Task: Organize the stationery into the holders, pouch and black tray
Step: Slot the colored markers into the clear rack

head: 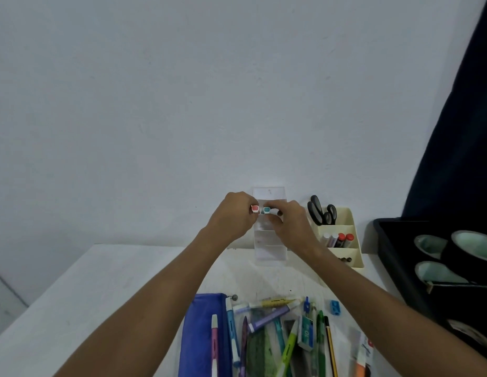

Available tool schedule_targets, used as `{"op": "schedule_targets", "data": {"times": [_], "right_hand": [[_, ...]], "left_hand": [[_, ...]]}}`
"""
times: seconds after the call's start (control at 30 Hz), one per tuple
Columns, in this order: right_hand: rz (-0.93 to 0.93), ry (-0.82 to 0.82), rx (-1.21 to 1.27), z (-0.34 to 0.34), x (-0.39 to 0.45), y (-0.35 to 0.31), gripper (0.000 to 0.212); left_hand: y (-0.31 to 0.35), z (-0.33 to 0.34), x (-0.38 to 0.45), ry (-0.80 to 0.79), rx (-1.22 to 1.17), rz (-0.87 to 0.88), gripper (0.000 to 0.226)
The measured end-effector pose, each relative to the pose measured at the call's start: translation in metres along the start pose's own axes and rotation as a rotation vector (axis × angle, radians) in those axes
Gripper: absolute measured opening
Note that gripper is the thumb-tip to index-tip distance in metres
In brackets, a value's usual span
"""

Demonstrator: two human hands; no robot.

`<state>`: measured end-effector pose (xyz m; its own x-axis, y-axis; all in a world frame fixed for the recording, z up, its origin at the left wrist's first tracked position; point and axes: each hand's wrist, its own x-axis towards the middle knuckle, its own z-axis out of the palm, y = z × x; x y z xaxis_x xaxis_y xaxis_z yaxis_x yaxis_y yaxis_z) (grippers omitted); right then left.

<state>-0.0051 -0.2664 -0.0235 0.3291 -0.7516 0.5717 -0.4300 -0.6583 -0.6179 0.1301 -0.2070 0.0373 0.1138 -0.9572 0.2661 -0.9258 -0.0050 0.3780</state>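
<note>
- Clear acrylic holder (269, 248) against the wall, stepped in tiers; contents of its lower tiers too faint to tell.
- Left hand (233, 217) curled round a red-capped marker (255, 209), held at the holder's upper tier.
- Right hand (291, 221) pinching a teal-capped marker (267, 210) just beside the red one, over the same tier; hands close together, nearly touching.
- Cream holder (351, 257) right of the clear one, three compartments: one pair of black scissors (322, 212) upright in the back; four markers (337, 240) in the middle, two pale-capped, two red-capped; small dark bits in the front, too small to name.
- Black tray (386, 240) at far right, holding three tape rolls (473, 247) plainly seen, with part of a fourth at the lower edge.
- Blue pouch (199, 336) lying flat on the white table (87, 289) at near centre, one pink-and-white pen (214, 341) resting on it.
- Loose pile (280, 336) just right of the pouch: pens, highlighters, a green pen and a yellow-striped pencil overlapping; count uncertain.
- One blue sharpener (335, 308) alone near the pile's right side.
- One small teal box (306, 333) lying on the pile.
</note>
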Motion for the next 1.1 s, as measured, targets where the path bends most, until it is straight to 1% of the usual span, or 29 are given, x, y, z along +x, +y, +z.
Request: {"op": "schedule_targets", "data": {"times": [0.1, 0.27, 0.4, 0.57, 0.73, 0.83, 0.93, 1.0, 1.03, 1.1], "right_hand": [[-0.006, -0.015, -0.021, 0.007, 0.006, 0.005, 0.018], [0.000, -0.022, -0.034, 0.017, 0.009, 0.009, 0.020], [0.019, 0.010, -0.121, 0.021, 0.008, 0.013, 0.024], [-0.007, 0.053, -0.185, 0.021, 0.004, 0.010, 0.025], [-0.039, 0.063, -0.247, 0.026, 0.004, 0.015, 0.026], [-0.038, 0.071, -0.256, 0.027, 0.003, 0.015, 0.028], [-0.021, 0.005, -0.268, 0.022, 0.001, 0.013, 0.032], [-0.007, -0.070, -0.278, 0.018, 0.001, 0.010, 0.038], [0.005, -0.106, -0.269, 0.017, -0.004, 0.008, 0.043], [0.011, -0.122, -0.232, 0.015, -0.008, 0.002, 0.054]], "left_hand": [[-0.004, 0.005, 0.006, -0.022, -0.023, -0.012, 0.017], [-0.009, 0.012, 0.010, 0.011, -0.084, 0.007, 0.016], [-0.011, 0.017, 0.014, 0.037, -0.104, 0.022, 0.016], [-0.014, 0.022, 0.020, 0.058, -0.024, 0.049, 0.017], [-0.019, 0.034, 0.027, 0.084, 0.089, 0.041, 0.016], [-0.018, 0.039, 0.026, 0.093, 0.111, 0.050, 0.016], [-0.018, 0.039, 0.023, 0.074, 0.103, 0.048, 0.017], [-0.017, 0.038, 0.019, 0.039, 0.090, 0.053, 0.022], [-0.017, 0.038, 0.012, 0.025, 0.065, 0.060, 0.029], [-0.016, 0.035, 0.001, 0.060, 0.012, 0.077, 0.045]]}}
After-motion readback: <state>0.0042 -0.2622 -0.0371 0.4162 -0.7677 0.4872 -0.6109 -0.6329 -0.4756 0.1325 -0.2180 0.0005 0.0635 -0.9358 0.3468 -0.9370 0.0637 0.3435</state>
